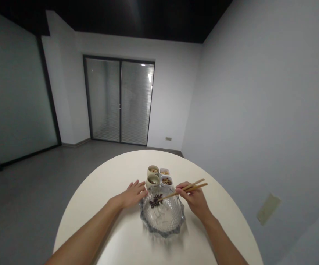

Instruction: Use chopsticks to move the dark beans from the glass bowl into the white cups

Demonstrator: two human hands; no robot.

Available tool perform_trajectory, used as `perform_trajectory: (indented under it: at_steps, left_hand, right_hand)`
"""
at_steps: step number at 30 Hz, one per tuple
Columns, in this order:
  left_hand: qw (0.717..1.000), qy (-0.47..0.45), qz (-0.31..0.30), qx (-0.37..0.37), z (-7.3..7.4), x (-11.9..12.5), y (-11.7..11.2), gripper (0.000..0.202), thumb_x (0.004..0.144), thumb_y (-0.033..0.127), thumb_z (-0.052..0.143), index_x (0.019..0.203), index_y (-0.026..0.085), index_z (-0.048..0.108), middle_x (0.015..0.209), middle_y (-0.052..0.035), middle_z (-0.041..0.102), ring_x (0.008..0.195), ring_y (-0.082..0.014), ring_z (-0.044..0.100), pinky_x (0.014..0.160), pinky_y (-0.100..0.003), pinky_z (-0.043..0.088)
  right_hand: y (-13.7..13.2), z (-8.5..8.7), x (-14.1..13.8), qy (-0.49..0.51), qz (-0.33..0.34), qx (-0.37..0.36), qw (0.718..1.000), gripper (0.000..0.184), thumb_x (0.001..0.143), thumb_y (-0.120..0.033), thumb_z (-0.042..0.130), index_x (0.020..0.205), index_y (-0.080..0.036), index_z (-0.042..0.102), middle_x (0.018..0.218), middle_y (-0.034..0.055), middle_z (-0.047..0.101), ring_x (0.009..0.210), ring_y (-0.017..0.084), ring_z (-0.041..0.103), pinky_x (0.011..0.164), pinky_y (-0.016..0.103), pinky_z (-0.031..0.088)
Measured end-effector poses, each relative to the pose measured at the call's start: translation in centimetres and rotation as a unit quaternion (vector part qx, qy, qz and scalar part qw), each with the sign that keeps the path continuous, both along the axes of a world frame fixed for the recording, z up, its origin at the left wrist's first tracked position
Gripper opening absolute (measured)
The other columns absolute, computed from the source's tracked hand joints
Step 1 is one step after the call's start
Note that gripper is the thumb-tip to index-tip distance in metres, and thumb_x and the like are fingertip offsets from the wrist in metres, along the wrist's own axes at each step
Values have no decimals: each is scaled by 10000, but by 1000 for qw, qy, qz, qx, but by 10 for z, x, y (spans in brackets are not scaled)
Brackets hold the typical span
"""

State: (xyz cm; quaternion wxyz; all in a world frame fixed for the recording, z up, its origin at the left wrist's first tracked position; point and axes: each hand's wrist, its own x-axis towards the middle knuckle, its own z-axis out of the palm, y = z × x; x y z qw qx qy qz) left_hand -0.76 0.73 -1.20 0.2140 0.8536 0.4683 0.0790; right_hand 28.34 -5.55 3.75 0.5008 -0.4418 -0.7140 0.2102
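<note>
A clear glass bowl (pixel 163 219) with a scalloped rim stands on the table in front of me. Small dark brown pieces (pixel 156 201), perhaps beans or seeds, lie in a heap toward its far left side. My right hand (pixel 194 198) grips a pair of wooden chopsticks (pixel 187 189), whose tips reach into the bowl at the dark pieces. Whether a piece is pinched between the tips is too small to tell. My left hand (pixel 134 193) is open, fingers spread, its thumb at the bowl's left rim.
Behind the bowl stand two round pale-green cups (pixel 152 181) and two small white square dishes (pixel 166 185), with small food pieces in them. All rest on a round white table (pixel 115 173). A white wall (pixel 258 110) runs close along the right. Glass doors (pixel 119 101) stand beyond.
</note>
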Motion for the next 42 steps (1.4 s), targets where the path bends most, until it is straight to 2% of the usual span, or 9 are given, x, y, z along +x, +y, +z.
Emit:
perform_trajectory:
  at_steps: [6,13,19,26,34,42]
  left_hand:
    - [1000,4,2,-5,2,0,-1,590,984,632,170,1422,315,406,1555,-22,171,1434,-333,36,1129,-578,55]
    - [1000,16,1,5,4,1,-2,589,995,607,157,1419,289,412,1552,-31,182,1434,-331,45,1131,-571,63]
    - [1000,15,2,12,2,1,-2,580,1000,593,163,1427,282,402,1550,-36,188,1434,-325,61,1132,-570,71]
    - [1000,9,5,9,0,0,0,586,994,608,174,1405,281,434,1551,-31,188,1435,-322,57,1137,-559,68]
    - [1000,1,-2,12,-1,1,0,596,996,602,180,1407,260,443,1547,-54,195,1429,-347,59,1128,-581,63]
    - [1000,1,4,-1,0,1,0,603,988,618,177,1419,278,427,1551,-39,183,1433,-332,47,1133,-566,48]
  right_hand:
    - [0,-1,-5,-5,12,11,1000,236,823,-400,649,854,-174,709,779,43,696,697,156,647,615,237,527]
    - [1,-3,-6,2,20,-7,1000,236,815,-406,662,831,-175,709,758,38,693,678,146,640,605,221,522]
    - [1,-5,-6,-8,17,5,1000,229,836,-400,647,860,-181,713,810,40,694,736,147,640,662,225,525]
    - [2,-7,-5,-4,16,-12,1000,236,829,-416,660,854,-189,718,799,36,702,719,150,645,660,232,526]
    - [1,-8,-6,-7,10,6,1000,230,837,-403,647,859,-184,712,792,34,696,695,140,635,634,223,527]
    - [1,-8,-5,3,2,14,1000,235,835,-400,649,875,-177,711,790,39,694,682,137,636,623,225,533]
